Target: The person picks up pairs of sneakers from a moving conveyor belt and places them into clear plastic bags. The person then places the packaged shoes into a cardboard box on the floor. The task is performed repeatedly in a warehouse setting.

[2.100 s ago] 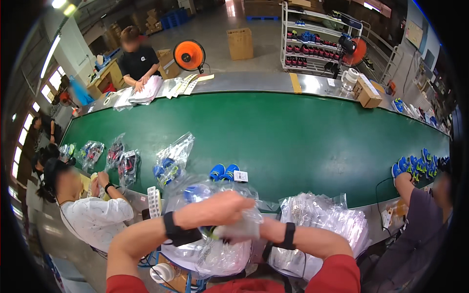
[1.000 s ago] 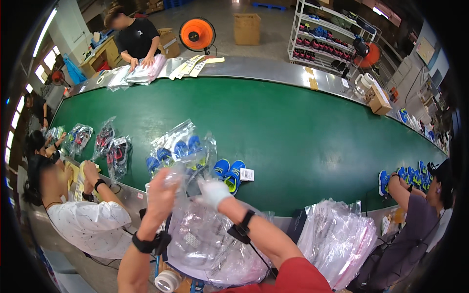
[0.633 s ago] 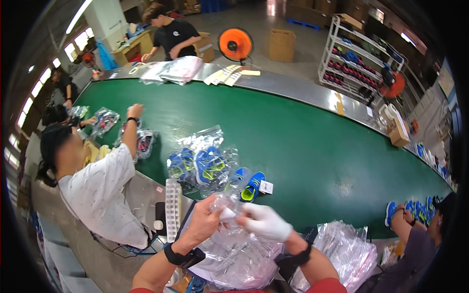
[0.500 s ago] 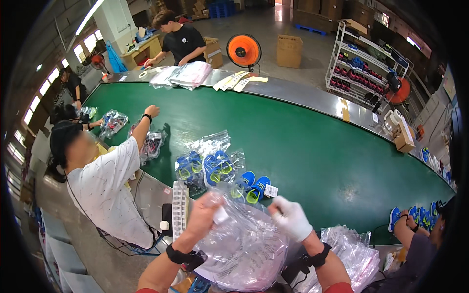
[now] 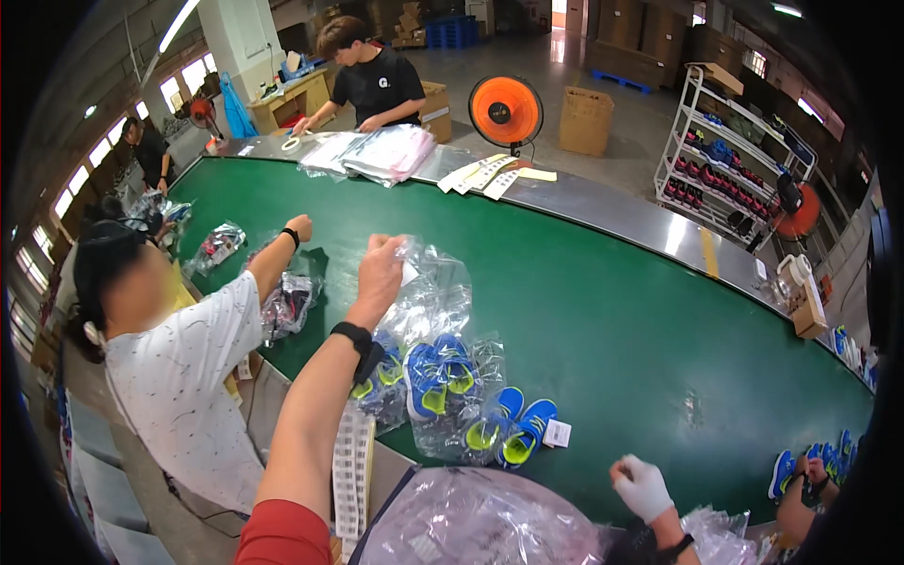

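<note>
My left hand [image 5: 380, 281] reaches far over the green belt, its fingers pinched on the edge of a clear plastic bag [image 5: 435, 290]. A small white piece shows beside the fingertips. The bag spreads toward blue-and-lime children's shoes [image 5: 441, 377] in clear bags; I cannot tell whether it is separate from theirs. Nearer me, another blue pair [image 5: 525, 431] sits partly under plastic, with a white tag [image 5: 557, 433] beside it. In a white glove, my right hand [image 5: 642, 488] is held at the belt's near edge, fingers curled, nothing visible in them.
A stack of clear bags [image 5: 480, 518] lies close in front of me, with more bags [image 5: 716, 527] at right. A sticker sheet [image 5: 352, 476] lies left. A co-worker in white [image 5: 188, 377] reaches over the belt at left; another person's hands [image 5: 810, 471] touch blue shoes at right.
My left hand has moved forward and up from the stack of bags to over the belt. My right hand has moved away to the right and nearer me. The view has shifted slightly.
</note>
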Tool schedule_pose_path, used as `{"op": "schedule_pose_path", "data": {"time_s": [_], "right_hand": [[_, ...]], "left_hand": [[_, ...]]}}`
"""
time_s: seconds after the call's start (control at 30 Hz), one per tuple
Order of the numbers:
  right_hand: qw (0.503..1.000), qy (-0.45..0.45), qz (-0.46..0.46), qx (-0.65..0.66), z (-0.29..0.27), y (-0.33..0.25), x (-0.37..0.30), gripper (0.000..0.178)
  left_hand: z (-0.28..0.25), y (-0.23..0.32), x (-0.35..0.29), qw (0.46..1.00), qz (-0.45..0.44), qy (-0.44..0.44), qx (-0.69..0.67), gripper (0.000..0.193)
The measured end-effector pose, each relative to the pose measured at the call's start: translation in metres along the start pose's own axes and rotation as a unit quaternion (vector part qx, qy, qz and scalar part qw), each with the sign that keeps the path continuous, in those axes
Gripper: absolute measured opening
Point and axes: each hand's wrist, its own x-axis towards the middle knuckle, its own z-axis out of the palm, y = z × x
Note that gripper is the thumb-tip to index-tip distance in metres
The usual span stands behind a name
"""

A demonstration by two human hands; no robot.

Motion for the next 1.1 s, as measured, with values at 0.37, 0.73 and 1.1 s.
{"op": "schedule_pose_path", "data": {"time_s": [0.37, 0.73, 1.1], "right_hand": [[0.997, -0.022, 0.078, 0.016, -0.011, -0.018, -0.032, 0.008], [0.988, 0.031, -0.021, 0.151, -0.031, -0.093, -0.003, 0.014], [0.810, -0.094, -0.049, 0.576, -0.036, -0.145, -0.047, 0.044]], "left_hand": [[0.112, -0.108, -0.027, 0.921, -0.071, -0.259, 0.282, 0.032], [-0.039, 0.133, -0.010, 0.912, 0.002, -0.146, -0.383, 0.018], [-0.044, 0.276, -0.158, 0.706, -0.287, -0.057, -0.645, 0.020]]}}
